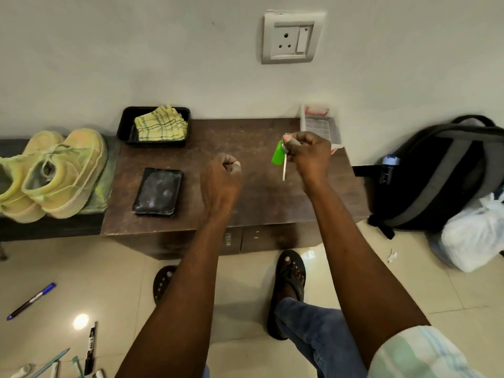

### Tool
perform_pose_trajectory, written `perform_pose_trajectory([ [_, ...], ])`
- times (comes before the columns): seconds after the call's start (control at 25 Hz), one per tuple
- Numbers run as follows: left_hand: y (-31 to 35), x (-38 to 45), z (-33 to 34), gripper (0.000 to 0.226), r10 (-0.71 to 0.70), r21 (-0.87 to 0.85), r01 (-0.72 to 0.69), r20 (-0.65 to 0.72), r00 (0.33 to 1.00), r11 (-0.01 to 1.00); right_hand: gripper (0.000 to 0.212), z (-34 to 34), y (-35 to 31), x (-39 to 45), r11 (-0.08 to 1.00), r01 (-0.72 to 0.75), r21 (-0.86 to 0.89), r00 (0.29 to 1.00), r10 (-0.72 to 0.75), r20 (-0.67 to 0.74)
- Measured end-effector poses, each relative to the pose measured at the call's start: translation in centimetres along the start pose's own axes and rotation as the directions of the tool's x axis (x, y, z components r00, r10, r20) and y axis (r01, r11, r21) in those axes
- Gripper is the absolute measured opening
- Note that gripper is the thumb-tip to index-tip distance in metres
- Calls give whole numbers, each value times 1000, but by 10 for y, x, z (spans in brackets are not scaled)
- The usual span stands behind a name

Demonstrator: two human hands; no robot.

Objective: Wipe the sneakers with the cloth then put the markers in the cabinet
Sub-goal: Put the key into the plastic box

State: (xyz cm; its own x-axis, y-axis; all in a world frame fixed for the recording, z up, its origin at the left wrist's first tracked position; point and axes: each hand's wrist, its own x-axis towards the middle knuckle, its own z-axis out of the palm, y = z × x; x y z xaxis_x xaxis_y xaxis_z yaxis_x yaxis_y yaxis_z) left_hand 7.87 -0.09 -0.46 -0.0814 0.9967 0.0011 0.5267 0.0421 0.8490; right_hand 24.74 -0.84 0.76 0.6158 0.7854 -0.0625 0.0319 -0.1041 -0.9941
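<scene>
We gripped a silver key with a green plastic tag (278, 154) in our right hand (308, 154); our left hand (221, 178) hung fisted and empty over the dark wooden cabinet (253, 197).

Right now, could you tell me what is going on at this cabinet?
A person stands at the low cabinet. The right hand pinches a key with a green tag; the left hand is curled, holding nothing. The sneakers sit beside it, the cloth lies folded in a black tray, and the markers lie on the floor.
</scene>
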Motion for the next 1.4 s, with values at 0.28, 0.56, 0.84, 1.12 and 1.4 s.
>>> perform_pose_trajectory([
  [0.28, 15, -10, 57, 9, 62, 25, -65, 108, 992, 998, 13, -62, -7, 122, 844, 146, -517, 980, -195, -41],
  [0.56, 18, 4, 92, 9, 93, 2, -94, 136, 986, 996, 17, -45, 18, 183, 527, 223, -820, 975, -141, 174],
  [0.84, 20, 13, 109, 11, 79, -26, -75, 197, 977, 997, 24, -47, 20, 173, 555, 208, -805, 970, -225, 95],
  [1.12, 20, 15, 107, 14, 72, -8, -72, 188, 980, 997, 12, -66, 24, 169, 491, 71, -868, 975, -217, -43],
  [1.4, 13, 18, 83, 9, 77, 40, -85, 170, 982, 996, 26, -43, 6, 137, 614, 54, -788, 957, -257, -135],
])
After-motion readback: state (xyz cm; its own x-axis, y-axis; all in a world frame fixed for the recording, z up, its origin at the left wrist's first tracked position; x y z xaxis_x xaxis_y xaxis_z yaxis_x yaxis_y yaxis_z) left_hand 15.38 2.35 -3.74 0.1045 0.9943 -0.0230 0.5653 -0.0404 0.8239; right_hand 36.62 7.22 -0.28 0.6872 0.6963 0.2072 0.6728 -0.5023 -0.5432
